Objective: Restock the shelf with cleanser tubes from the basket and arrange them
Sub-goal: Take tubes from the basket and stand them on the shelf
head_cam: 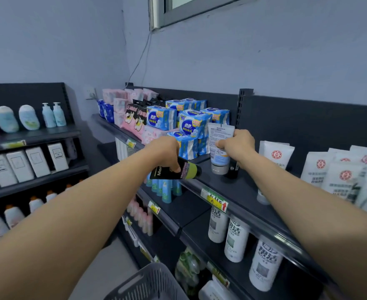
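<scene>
My left hand (166, 151) grips a black cleanser tube (175, 171) with a yellow-green end, held sideways just over the front edge of the top shelf (238, 187). My right hand (237, 145) holds a white and pale blue tube (220, 146) standing cap-down on that shelf, thumb across its front. A dark tube (232, 169) stands half hidden under my right wrist. More white tubes (275, 154) with red round logos stand to the right. The grey basket (150, 284) shows at the bottom edge.
Blue and pink pad packs (191, 124) crowd the shelf left of the tubes. White bottles (236, 239) fill the shelf below, with teal tubes (165, 189) further left. A second shelving unit (31, 135) with bottles stands on the left wall.
</scene>
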### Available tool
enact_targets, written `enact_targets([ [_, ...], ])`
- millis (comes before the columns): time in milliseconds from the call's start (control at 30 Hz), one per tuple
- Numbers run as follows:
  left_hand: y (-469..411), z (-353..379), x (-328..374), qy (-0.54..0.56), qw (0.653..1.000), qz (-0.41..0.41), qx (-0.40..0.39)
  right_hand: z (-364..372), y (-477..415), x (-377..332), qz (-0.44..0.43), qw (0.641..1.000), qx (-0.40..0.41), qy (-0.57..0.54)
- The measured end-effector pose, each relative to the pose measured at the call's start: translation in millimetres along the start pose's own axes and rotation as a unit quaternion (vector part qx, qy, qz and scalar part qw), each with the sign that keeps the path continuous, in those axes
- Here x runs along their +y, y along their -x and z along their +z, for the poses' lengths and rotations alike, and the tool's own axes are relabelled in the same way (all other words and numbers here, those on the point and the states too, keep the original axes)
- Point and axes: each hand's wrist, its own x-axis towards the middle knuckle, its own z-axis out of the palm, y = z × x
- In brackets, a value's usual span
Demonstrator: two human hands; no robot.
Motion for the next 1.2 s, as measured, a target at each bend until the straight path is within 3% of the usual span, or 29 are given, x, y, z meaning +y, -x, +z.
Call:
enact_targets([
  [233, -24.1, 1.9, 14.1, 0.055, 0.998, -0.011, -0.017, -10.1, -5.6, 15.4, 0.019, 0.994, 0.013, 0.104],
  [433, -32.5, -2.2, 21.8, 0.135, 0.984, 0.004, 0.116, -7.1, -2.0, 10.1, -0.012, 0.988, 0.015, 0.155],
  [633, -49.7, 8.2, 27.6, 0.249, 0.955, 0.02, 0.159, -8.2, -1.1, 12.4, -0.001, 0.985, -0.023, 0.17],
  [967, -94.1, 11.6, 46.1, 0.29, 0.941, 0.037, 0.171, -14.9, -9.5, 10.5, -0.034, 0.969, 0.005, 0.243],
  [1200, -112.2, 23.9, 53.6, 0.313, 0.939, 0.052, 0.136, -16.0, -10.6, 11.6, -0.079, 0.95, 0.01, 0.302],
])
